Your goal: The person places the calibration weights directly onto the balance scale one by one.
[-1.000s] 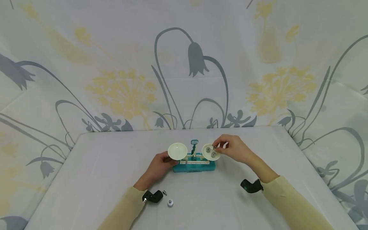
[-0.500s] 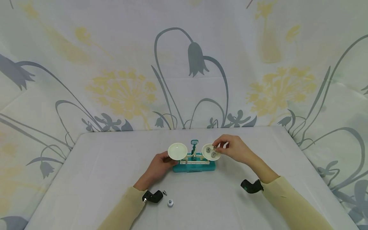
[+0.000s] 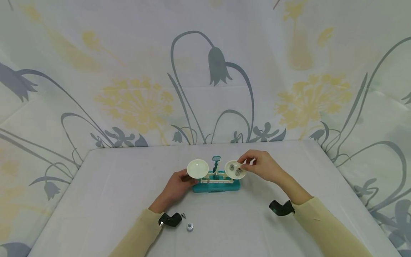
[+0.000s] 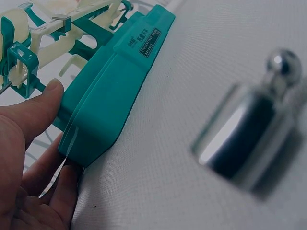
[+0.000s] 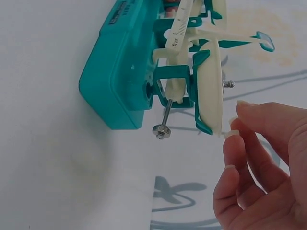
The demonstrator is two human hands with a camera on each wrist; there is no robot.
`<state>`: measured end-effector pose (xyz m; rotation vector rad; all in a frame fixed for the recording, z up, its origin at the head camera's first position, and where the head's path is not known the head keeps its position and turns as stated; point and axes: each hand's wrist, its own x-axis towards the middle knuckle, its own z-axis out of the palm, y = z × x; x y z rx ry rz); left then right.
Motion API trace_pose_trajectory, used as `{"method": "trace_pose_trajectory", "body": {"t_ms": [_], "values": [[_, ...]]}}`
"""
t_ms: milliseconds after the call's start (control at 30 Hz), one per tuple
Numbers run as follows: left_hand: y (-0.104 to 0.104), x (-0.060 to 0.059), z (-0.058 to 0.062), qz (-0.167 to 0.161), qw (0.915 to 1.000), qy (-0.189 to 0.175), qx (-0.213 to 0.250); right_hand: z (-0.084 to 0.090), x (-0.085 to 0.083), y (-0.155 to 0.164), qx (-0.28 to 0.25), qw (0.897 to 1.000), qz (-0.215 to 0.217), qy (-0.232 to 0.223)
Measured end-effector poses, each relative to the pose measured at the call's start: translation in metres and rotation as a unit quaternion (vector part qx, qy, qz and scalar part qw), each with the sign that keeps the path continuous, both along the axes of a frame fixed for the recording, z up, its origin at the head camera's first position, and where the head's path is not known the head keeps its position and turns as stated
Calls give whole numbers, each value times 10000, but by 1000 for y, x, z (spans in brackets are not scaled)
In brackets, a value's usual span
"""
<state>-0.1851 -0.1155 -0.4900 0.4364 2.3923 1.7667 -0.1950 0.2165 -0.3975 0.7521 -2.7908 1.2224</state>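
Pinching weight (image 3: pixel 239 165) between right-hand fingers (image 3: pixel 246 163)

A table (image 3: pixel 106 200) covered with a pale grey cloth carried a teal balance scale (image 3: pixel 216 185) near its middle. Nearer the front edge lay a small metal weight (image 3: pixel 190 226) and, just beside it, a tinier one (image 3: pixel 183 215).

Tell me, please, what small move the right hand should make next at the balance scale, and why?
Probably lower and release the small weight pinched by the right hand onto the right pan: two weights already sit there, the left pan holds nothing, and the left hand grips the teal base.
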Motion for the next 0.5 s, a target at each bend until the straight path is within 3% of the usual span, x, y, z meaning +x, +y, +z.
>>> {"method": "trace_pose_trajectory", "body": {"t_ms": [500], "values": [[-1,-1,-2,-56,10000,62,24,6,9,-3,-129,9997,71,184]]}}
